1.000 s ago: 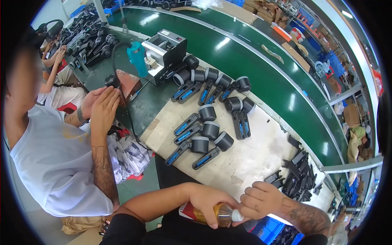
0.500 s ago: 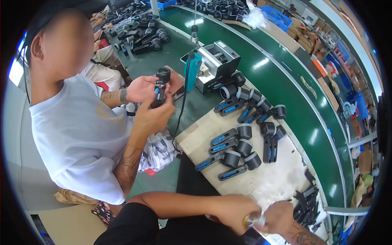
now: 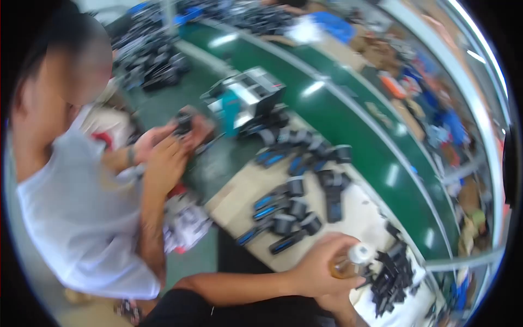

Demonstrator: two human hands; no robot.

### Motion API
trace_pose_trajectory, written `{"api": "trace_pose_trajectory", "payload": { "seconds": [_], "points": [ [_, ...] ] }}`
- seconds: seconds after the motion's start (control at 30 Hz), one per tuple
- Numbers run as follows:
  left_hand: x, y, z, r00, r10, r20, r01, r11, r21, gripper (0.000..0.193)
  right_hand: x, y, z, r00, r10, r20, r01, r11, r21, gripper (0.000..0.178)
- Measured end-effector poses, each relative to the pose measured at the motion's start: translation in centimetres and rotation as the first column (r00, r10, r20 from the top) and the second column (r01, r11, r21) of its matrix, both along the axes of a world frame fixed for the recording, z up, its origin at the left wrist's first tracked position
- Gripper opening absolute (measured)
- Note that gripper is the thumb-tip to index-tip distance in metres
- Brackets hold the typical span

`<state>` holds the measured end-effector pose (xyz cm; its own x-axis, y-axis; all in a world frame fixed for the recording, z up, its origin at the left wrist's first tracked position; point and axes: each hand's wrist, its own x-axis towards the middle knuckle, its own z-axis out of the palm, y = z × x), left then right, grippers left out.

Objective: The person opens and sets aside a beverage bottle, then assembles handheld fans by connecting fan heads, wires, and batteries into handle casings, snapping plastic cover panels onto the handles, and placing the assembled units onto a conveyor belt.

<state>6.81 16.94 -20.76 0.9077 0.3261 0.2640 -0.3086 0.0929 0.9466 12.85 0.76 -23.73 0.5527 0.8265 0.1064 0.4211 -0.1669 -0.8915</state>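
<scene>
My left hand [image 3: 317, 266] is closed around a small clear bottle [image 3: 341, 268] of amber liquid with a white cap [image 3: 361, 253]. It is held above the near part of the pale worktable. Below and partly behind it is my right hand [image 3: 336, 303]; its fingers are mostly hidden and blurred, so I cannot tell what they hold. Ahead of my hands lie several black handheld devices [image 3: 283, 224], with thick round heads and blue-striped handles. A heap of small black parts [image 3: 393, 280] lies just right of the bottle.
At my left a person in a white shirt [image 3: 81, 201] handles a dark device [image 3: 183, 124]. A grey machine [image 3: 253, 90] and a teal tool [image 3: 229, 113] stand beyond the pale worktable [image 3: 231, 199]. A green conveyor [image 3: 348, 128] curves along the right.
My left hand has raised the bottle, and its white cap now shows. My right hand has moved left, beneath it. The view has shifted and blurred; the other person's hands appear farther left.
</scene>
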Motion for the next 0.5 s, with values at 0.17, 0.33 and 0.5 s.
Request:
{"api": "trace_pose_trajectory", "payload": {
  "seconds": [0.17,0.33,0.5],
  "points": [
    [-1.9,4.9,-1.0,0.904,0.343,0.256,-0.408,0.873,0.268,0.105,10.2,2.6,10.6,0.915,-0.291,0.278,0.162,0.898,0.408,0.1],
    [-7.9,7.5,-5.0,0.821,0.571,-0.007,-0.534,0.771,0.346,0.055,18.4,8.1,32.5,0.382,-0.601,0.702,0.059,0.774,0.631,0.07],
    [-9.5,7.3,-6.5,0.712,0.701,0.042,-0.629,0.609,0.483,0.03,34.3,14.1,38.8,0.093,-0.757,0.646,0.146,0.653,0.744,0.061]
  ]
}}
